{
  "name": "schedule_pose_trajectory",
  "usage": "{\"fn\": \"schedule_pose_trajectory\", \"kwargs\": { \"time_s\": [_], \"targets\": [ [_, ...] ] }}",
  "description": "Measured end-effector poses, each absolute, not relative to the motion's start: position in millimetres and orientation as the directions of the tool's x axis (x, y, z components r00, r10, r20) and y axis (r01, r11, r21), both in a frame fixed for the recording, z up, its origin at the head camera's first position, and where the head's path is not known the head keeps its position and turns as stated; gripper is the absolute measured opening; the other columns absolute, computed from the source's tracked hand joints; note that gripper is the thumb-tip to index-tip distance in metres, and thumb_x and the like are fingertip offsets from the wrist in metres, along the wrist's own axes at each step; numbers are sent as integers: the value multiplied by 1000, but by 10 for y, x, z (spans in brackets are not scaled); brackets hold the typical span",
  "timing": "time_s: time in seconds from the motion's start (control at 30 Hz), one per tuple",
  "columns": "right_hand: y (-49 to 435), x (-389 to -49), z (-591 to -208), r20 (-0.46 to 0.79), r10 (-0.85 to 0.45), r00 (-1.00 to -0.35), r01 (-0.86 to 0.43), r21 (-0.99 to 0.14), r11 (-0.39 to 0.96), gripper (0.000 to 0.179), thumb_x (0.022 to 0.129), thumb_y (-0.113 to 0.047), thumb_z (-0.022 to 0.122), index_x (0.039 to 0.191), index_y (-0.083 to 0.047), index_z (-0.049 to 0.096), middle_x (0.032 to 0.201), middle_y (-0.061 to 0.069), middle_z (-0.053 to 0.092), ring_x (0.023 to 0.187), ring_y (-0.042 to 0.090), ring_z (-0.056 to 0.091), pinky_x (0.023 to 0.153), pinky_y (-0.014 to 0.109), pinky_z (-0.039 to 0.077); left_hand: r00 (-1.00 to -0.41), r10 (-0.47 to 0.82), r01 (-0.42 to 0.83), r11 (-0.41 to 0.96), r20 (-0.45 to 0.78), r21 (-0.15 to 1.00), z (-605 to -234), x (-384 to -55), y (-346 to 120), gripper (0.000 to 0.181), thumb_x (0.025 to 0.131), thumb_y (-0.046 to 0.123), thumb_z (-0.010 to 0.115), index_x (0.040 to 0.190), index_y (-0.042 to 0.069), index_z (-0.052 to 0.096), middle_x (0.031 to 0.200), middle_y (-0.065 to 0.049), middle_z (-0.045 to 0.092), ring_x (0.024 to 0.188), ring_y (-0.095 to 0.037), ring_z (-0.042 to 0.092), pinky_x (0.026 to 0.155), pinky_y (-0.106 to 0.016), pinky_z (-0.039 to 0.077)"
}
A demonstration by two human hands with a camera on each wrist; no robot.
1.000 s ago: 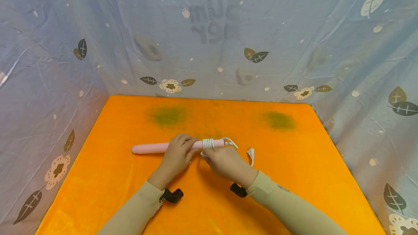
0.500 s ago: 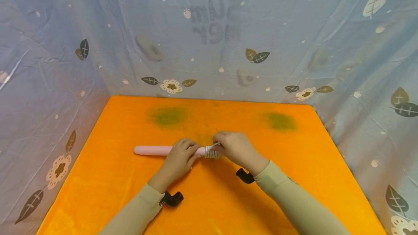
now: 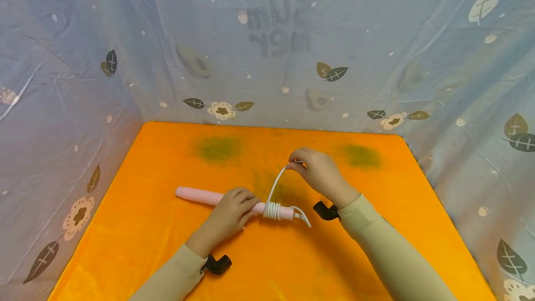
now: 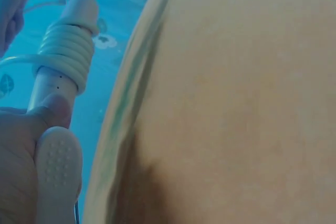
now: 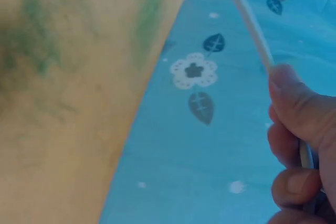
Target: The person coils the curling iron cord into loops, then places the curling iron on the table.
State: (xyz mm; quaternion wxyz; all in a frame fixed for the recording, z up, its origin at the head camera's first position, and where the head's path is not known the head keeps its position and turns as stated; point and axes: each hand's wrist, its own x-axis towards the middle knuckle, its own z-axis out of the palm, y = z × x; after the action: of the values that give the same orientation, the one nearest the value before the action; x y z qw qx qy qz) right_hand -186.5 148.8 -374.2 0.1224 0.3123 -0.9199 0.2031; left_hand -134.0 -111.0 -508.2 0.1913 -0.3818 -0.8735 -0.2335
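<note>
A pink curling iron point(image 3: 198, 195) lies slantwise over the orange cloth, its rounded tip at the left. My left hand point(image 3: 227, 217) grips it around the middle; in the left wrist view the thumb presses the handle beside a paddle-shaped lever point(image 4: 59, 169) with raised dots. Several turns of white cord point(image 3: 272, 211) are wound around the handle end, and a short loop of it bends out past that end. From the coil, a free length rises in an arc to my right hand point(image 3: 321, 173), which pinches it between thumb and fingers. The plug is hidden.
An orange cloth-covered table point(image 3: 267, 264) with two greenish patches lies beneath. Grey-blue patterned curtains point(image 3: 267, 82) close it in at the back and both sides. A black wrist device point(image 3: 218, 264) juts from each sleeve.
My right hand has moved up and right from the coil, drawing a length of cord out in an arc. The iron's handle end has swung toward me; my left hand keeps its grip.
</note>
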Motion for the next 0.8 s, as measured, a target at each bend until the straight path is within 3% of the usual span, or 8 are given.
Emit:
{"fn": "schedule_pose_trajectory", "kwargs": {
  "time_s": [0.2,0.53,0.8],
  "targets": [
    [1532,-1955,-3891,364,-467,-806,-578,-312,754,15,87,-31,72,89,-17,68,86,-7,62,73,9,61,64,29,51,-586,579,795,549,567,260,-5040,-1309,-1098,30,94,27,65,119,10,68,114,-2,62,111,-23,53,99,-41,41],
    [1484,-2062,-4240,260,-408,-875,-477,-317,820,15,88,-35,71,85,-20,71,82,-7,63,67,9,57,59,29,49,-470,553,858,469,688,209,-4951,-1299,-1067,32,97,28,61,120,8,67,114,-4,62,110,-25,55,99,-42,42],
    [1455,-1991,-4367,168,-442,-881,-472,-333,816,12,90,-31,70,87,-19,73,82,-7,67,69,10,60,62,30,51,-496,384,830,473,779,295,-4809,-1372,-1092,34,93,25,66,118,3,68,112,-7,62,106,-29,54,95,-42,43]
  ]
}}
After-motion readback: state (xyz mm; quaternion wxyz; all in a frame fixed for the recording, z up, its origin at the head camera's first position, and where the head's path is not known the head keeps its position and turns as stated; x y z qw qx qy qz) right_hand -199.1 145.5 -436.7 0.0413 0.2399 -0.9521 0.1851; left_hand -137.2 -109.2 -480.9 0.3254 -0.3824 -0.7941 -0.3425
